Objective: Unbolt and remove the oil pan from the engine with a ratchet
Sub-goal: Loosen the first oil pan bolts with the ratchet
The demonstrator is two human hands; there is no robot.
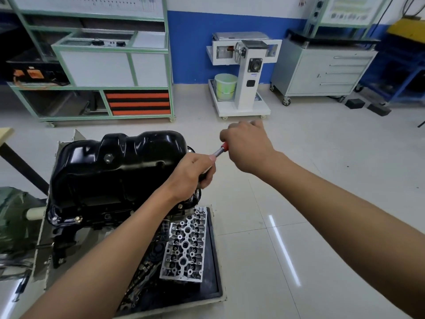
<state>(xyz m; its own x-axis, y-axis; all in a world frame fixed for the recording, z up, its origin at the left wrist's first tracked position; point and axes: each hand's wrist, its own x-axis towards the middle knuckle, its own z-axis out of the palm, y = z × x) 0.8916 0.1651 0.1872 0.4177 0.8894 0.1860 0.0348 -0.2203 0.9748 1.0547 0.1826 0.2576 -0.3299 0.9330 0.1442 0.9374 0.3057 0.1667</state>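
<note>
Your left hand (192, 174) and right hand (247, 146) both grasp the ratchet (220, 150) beside the oil pan (119, 162). If you pull it tilted, it could slip.

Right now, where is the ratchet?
Head view, centre: the ratchet sits at the oil pan's right edge, left hand gripping its head, right hand its handle.

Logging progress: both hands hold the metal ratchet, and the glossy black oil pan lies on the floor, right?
No: head view shows the glossy black oil pan atop the engine instead. Left hand and right hand hold the metal ratchet.
</note>
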